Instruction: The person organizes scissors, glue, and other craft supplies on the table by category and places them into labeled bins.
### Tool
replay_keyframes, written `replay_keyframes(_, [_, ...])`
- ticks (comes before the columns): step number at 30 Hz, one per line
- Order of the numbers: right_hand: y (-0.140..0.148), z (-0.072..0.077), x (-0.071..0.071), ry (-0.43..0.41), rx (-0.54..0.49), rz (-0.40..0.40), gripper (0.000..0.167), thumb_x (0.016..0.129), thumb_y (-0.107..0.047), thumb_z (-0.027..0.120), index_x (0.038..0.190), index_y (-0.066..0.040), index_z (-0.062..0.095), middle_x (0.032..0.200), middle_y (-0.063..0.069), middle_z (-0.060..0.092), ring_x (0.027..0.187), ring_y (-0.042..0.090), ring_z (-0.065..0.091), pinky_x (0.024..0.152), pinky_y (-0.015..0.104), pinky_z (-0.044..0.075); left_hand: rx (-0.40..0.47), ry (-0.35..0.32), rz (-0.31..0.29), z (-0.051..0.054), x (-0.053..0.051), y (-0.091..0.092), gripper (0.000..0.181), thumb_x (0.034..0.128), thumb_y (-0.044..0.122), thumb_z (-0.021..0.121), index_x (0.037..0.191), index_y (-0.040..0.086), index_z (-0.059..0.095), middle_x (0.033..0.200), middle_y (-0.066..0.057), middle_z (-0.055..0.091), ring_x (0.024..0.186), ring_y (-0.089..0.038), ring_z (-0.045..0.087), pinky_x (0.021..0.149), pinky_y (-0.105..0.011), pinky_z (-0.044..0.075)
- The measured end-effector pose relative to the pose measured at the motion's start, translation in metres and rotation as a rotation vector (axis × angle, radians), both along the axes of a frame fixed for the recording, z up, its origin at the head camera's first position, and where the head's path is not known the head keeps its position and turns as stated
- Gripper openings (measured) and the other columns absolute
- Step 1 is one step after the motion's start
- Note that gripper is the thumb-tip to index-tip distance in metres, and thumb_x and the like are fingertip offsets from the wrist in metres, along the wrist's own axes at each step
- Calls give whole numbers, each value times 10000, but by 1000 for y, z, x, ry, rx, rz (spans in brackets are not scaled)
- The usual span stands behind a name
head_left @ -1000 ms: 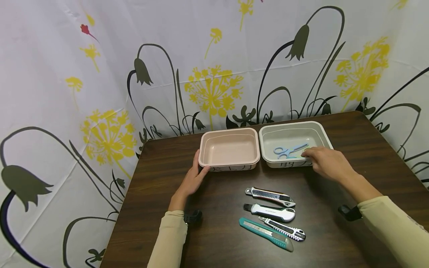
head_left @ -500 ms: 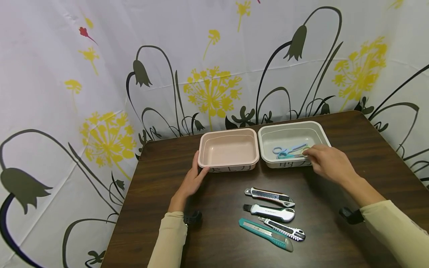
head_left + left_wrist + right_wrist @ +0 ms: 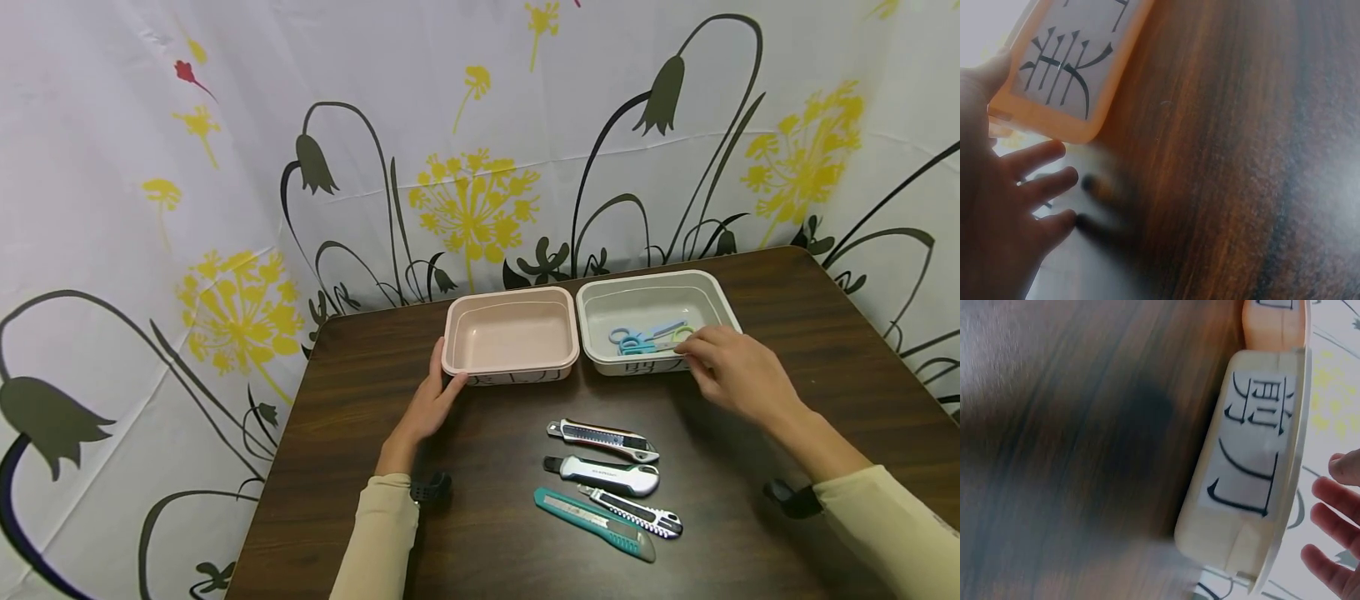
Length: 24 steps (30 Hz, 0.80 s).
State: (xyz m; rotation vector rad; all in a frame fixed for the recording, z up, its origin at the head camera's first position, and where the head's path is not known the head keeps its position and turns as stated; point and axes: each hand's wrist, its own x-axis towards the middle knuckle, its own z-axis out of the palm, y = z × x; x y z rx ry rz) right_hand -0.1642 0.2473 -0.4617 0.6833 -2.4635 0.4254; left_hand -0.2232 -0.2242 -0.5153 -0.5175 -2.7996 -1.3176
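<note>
"What's in the grey tub (image 3: 637,302)?"

"Light-blue scissors (image 3: 663,331) and teal scissors (image 3: 637,351), overlapping toward its near side, with a yellow-green handle (image 3: 684,327) close to its near right part."

"And the right hand (image 3: 742,371)?"

"It hangs over the grey tub's near right corner, fingers loosely extended. Whether the fingertips touch the scissors, I can't tell."

"The left hand (image 3: 426,402)?"

"On the pink tub (image 3: 517,337) just left of the grey one, at the near corner farthest from the grey tub. The thumb lies by the rim, the fingers stretch along the side."

"Those cutters?"

"On the table (image 3: 487,500), nearer the person than the grey tub. Going away from it: a silver-and-black cutter (image 3: 603,439), a white-and-black cutter (image 3: 607,477), a smaller silver cutter (image 3: 637,512), then a teal cutter (image 3: 592,525)."
</note>
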Motion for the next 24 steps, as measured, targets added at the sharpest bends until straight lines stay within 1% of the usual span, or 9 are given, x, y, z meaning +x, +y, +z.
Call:
replay_keyframes(3, [-7,2,4,36,-14,40,212,754,-52,746,966,-57,745,943,64,683,850,262,619,647,428,498,3,1,-5,2,0,0,781,1020,388,515,1590,254,-2,1601,-120,224,1406,-339,319,1094,-578,261])
replay_keyframes(5, [-13,2,7,56,-22,81,209,761,-61,733,969,-53,742,939,61,685,855,266,621,667,436,504,2,-3,-6,3,0,0,784,1019,384,518,1589,254,-4,1603,-116,222,1408,-338,317,1096,-578,258])
replay_keyframes(6, [-17,2,8,62,-24,103,208,766,-61,721,973,-52,739,942,60,684,861,269,624,685,443,506,3,-11,0,3,0,0,784,1017,389,521,1588,268,-2,1603,-102,224,1409,-324,317,1103,-566,256])
replay_keyframes(9, [-29,-2,13,58,-7,158,223,765,-61,710,987,-61,726,948,52,676,865,268,631,715,448,506,3,-16,-1,4,1,0,792,1015,383,527,1588,264,-6,1600,-110,229,1406,-334,321,1101,-572,255])
replay_keyframes(12, [-42,-9,19,14,30,197,250,768,-60,714,1017,-80,722,942,29,667,848,241,637,725,433,510,1,-21,1,3,1,0,788,1015,390,525,1586,283,-8,1603,-97,226,1406,-322,322,1102,-564,259])
replay_keyframes(15, [-56,-18,26,-59,65,217,255,792,-91,731,1046,-115,730,932,-8,660,813,183,629,691,389,516,-7,-23,3,1,0,-1,781,1019,397,515,1584,297,-14,1606,-87,218,1407,-316,321,1102,-561,262])
replay_keyframes(20, [-73,-30,35,-177,101,210,290,833,-183,758,1120,-148,728,953,-39,636,826,131,605,666,354,512,-12,-26,5,0,0,-3,774,1020,408,506,1581,314,-19,1610,-70,208,1408,-307,320,1104,-556,261])
replay_keyframes(24, [-80,-39,40,-217,108,200,325,844,-227,762,1155,-146,713,964,-42,625,847,131,608,661,360,515,-9,-28,0,1,0,-3,770,1020,403,506,1581,312,-14,1611,-68,204,1411,-301,316,1108,-551,257])
